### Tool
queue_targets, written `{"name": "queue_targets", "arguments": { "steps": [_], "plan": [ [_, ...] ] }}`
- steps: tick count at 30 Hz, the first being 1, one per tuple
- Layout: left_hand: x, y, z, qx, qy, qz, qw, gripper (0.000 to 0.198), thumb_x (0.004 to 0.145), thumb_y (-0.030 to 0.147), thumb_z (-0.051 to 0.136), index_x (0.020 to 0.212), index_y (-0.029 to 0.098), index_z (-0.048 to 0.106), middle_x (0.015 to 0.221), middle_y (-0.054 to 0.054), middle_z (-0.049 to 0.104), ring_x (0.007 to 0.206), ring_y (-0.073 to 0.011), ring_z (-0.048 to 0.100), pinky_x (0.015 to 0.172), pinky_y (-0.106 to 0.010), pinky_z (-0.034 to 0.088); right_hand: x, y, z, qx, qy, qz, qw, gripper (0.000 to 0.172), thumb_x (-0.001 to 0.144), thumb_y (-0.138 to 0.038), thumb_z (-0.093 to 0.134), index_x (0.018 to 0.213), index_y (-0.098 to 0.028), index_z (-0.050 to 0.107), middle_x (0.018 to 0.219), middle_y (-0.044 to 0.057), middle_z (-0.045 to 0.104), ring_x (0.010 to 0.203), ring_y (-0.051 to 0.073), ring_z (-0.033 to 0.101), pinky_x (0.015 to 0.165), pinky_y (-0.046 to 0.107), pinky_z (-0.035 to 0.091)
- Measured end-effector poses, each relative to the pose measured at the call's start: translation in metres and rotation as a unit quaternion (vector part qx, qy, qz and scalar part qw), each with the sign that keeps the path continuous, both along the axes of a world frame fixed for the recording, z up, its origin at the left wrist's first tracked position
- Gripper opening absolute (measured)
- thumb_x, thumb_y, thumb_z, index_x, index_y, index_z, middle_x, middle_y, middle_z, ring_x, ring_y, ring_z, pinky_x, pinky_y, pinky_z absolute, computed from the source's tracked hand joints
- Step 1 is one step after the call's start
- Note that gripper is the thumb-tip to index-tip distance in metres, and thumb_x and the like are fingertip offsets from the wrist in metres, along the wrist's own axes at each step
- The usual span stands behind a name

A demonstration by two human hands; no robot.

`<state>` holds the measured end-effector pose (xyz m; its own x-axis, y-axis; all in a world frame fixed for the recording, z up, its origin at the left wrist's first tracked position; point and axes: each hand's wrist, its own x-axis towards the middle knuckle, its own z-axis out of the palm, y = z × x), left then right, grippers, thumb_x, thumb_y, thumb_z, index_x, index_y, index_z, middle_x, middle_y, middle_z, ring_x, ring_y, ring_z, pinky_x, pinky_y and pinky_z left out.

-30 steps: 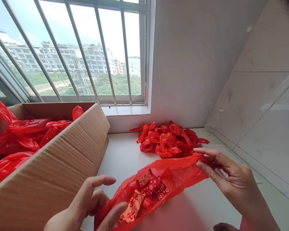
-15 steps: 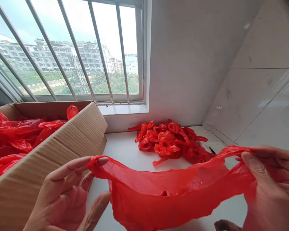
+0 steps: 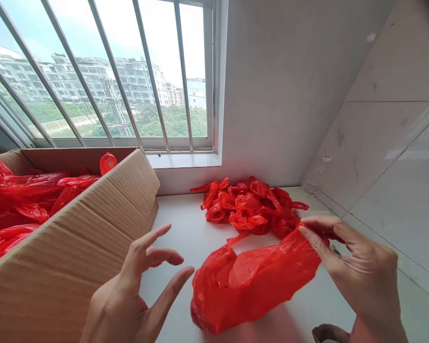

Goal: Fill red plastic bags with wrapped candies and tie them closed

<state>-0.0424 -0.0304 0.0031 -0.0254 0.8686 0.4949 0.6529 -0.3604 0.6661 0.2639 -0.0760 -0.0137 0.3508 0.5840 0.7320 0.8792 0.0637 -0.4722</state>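
Starting left: cardboard box (image 3: 75, 257), filled with red bags (image 3: 28, 209). Left hand (image 3: 128, 295), fingers spread wide, empty, just left of red plastic bag (image 3: 250, 281). Bag slumped on tabletop (image 3: 186, 224), long axis rising rightward, upper corner pinched in right hand (image 3: 361, 271) fingers, the nearer hand. Pile of knotted bags (image 3: 250, 205) behind, apart.

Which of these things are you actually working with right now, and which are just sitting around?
In hand: red bag, pinched at its edge by the right hand; left hand, open beside it.
Lying about: pile of red bags; cardboard box holding more red bags; clear bottle at the back.
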Motion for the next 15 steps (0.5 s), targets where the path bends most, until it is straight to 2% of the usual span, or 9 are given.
{"name": "queue_targets", "arguments": {
  "steps": [1,2,3,5,7,9,11,13,15],
  "plan": [
    [-0.007,0.001,-0.004,0.003,0.06,0.001,0.998,0.068,0.073,0.063,0.068,0.133,0.039,0.048,0.091,0.002,0.069,0.063,-0.019,0.067,0.056,-0.027,0.055,-0.004,0.004,0.004,-0.007,-0.012,-0.008,1.0,0.011,0.089,-0.038,0.063,0.094,-0.031,0.069,0.085,-0.004,0.074,0.071,0.016,0.067,0.065,0.028,0.048],
    [-0.014,0.003,-0.009,0.011,0.105,-0.012,0.994,0.074,0.073,0.066,0.066,0.138,0.039,0.042,0.097,0.0,0.069,0.072,-0.0218,0.07,0.063,-0.029,0.058,-0.006,0.006,0.006,-0.011,-0.018,-0.014,1.0,0.012,0.089,-0.04,0.062,0.093,-0.031,0.069,0.084,-0.005,0.074,0.069,0.015,0.067,0.061,0.027,0.047],
    [-0.021,0.004,-0.013,0.016,0.142,-0.032,0.989,0.08,0.073,0.067,0.065,0.142,0.04,0.037,0.11,-0.004,0.067,0.089,-0.0264,0.07,0.074,-0.034,0.06,-0.006,0.007,0.007,-0.012,-0.015,-0.019,1.0,0.014,0.089,-0.041,0.061,0.094,-0.031,0.069,0.086,-0.004,0.074,0.069,0.015,0.067,0.058,0.026,0.046],
    [-0.031,0.003,-0.02,-0.013,0.206,-0.11,0.972,0.095,0.069,0.063,0.072,0.149,0.04,0.026,0.143,-0.01,0.05,0.124,-0.0356,0.056,0.095,-0.046,0.054,-0.005,0.006,0.006,-0.007,-0.003,-0.032,0.999,0.018,0.089,-0.044,0.061,0.095,-0.03,0.07,0.089,-0.003,0.075,0.072,0.015,0.068,0.055,0.025,0.045],
    [-0.034,0.002,-0.022,-0.079,0.25,-0.224,0.939,0.105,0.067,0.053,0.079,0.152,0.041,0.019,0.16,-0.01,0.026,0.14,-0.0384,0.037,0.104,-0.049,0.046,-0.002,0.003,0.005,-0.008,0.001,-0.035,0.999,0.019,0.088,-0.045,0.061,0.096,-0.03,0.07,0.09,-0.002,0.075,0.073,0.016,0.068,0.056,0.025,0.045],
    [-0.029,0.002,-0.019,-0.142,0.252,-0.341,0.894,0.097,0.074,0.038,0.078,0.151,0.043,0.021,0.162,-0.007,0.019,0.143,-0.036,0.033,0.105,-0.048,0.045,-0.002,0.001,0.005,-0.006,-0.006,-0.036,0.999,0.02,0.088,-0.045,0.061,0.096,-0.029,0.07,0.088,-0.001,0.075,0.071,0.016,0.067,0.055,0.025,0.045],
    [-0.017,0.003,-0.013,-0.172,0.218,-0.429,0.86,0.079,0.082,0.024,0.071,0.146,0.048,0.03,0.16,-0.003,0.025,0.141,-0.0329,0.035,0.103,-0.048,0.046,-0.003,0.001,0.007,-0.008,-0.015,-0.038,0.999,0.02,0.089,-0.044,0.06,0.095,-0.028,0.07,0.085,-0.001,0.074,0.068,0.016,0.066,0.052,0.025,0.043],
    [0.001,0.006,-0.007,-0.161,0.182,-0.484,0.841,0.068,0.086,0.02,0.066,0.139,0.052,0.04,0.156,0.001,0.032,0.14,-0.0311,0.036,0.102,-0.047,0.047,-0.005,0.002,0.008,-0.013,-0.017,-0.04,0.999,0.02,0.09,-0.043,0.059,0.095,-0.028,0.07,0.085,0.0,0.074,0.067,0.016,0.065,0.053,0.026,0.043],
    [0.021,0.006,-0.004,-0.147,0.171,-0.515,0.827,0.057,0.088,0.026,0.064,0.137,0.049,0.047,0.155,0.001,0.034,0.141,-0.0305,0.034,0.105,-0.048,0.044,-0.007,0.003,0.009,-0.017,-0.021,-0.038,0.999,0.019,0.09,-0.042,0.058,0.095,-0.027,0.069,0.085,-0.001,0.074,0.066,0.016,0.065,0.056,0.026,0.044]
  ]
}}
